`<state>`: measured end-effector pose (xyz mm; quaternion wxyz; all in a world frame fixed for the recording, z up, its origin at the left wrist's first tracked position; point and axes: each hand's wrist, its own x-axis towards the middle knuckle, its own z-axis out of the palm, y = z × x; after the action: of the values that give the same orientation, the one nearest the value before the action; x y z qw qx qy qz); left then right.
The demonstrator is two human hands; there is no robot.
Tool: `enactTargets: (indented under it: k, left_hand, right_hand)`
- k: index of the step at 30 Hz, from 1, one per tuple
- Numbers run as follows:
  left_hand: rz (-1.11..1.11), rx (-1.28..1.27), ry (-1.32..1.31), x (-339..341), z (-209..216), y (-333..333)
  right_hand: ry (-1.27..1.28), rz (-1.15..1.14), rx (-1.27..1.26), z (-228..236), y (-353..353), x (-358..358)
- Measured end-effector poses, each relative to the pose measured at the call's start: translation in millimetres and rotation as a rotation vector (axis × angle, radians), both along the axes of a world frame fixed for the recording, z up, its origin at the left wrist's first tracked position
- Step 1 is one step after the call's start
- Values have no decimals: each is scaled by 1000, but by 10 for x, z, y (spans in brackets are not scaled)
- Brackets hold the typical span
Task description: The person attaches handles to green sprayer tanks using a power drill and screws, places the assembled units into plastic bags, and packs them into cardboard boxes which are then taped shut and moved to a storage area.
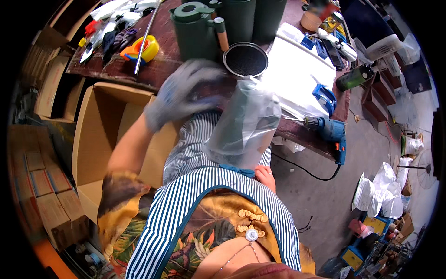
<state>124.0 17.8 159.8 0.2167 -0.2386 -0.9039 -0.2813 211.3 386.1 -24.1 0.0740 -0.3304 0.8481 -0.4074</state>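
A dark green jug (241, 123) in a clear plastic bag leans between my body and the table edge. My right hand (265, 176), bare with a ring on one finger, curls at its lower end against my apron. The rest of that hand is hidden. To the left of the bag, my left hand (188, 93) wears a grey glove and is blurred by motion. Its fingers are apart, with nothing seen between them. A round black lid or dish (245, 59) lies just beyond the bag. Behind it stands a dark green lidded jug (195, 35) with a wood-coloured handle.
More green jugs (237, 18) stand at the back. An open cardboard box (100, 139) sits at my left. Yellow tape (147, 49) and a metal rod (147, 37) lie on the table (160, 69). White sheets (297, 74), a blue tape dispenser (324, 98) and a corded drill (331, 130) are at right.
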Motion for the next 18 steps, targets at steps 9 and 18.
enactTargets:
  k: [9, 18]
  left_hand:
    - [-614, -876, -533, -733, 101, 1022]
    - [828, -758, -439, 2140, 1030, -1382]
  right_hand:
    - [-95, 30, 185, -458, 199, 38]
    - [-114, 110, 7, 165, -477, -427]
